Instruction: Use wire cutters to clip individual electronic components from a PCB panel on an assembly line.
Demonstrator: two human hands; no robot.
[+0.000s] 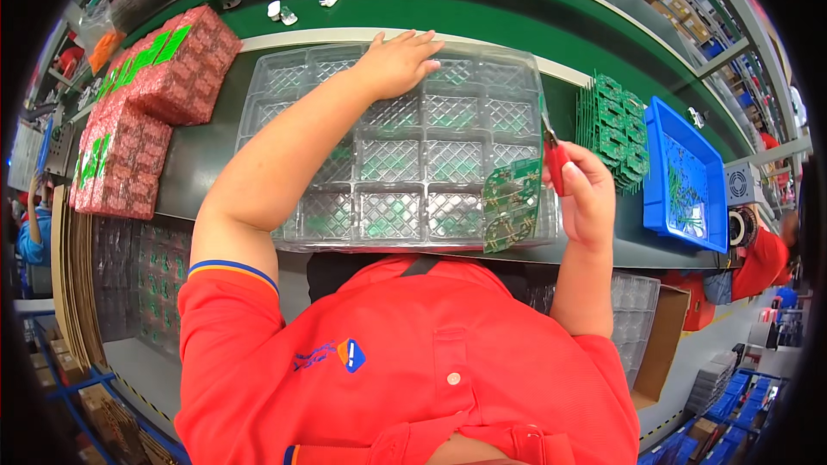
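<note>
We see the left hand (402,63) flat, fingers extended at the clear tray's (422,164) far edge, apparently gripping nothing; right hand (588,194) wrapped round a red-handled tool (555,165). Green board (510,208) sits at the tray's near-right corner. We'd tag tray positioning; next move calls for keeping the tool off the board.

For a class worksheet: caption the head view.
Left hand over a clear divided tray, right hand holding a red-handled tool by a circuit board.

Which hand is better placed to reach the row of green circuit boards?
Probably the right hand: nearer those boards, though gripping a red-handled tool; the left hand touches the clear plastic tray.
</note>
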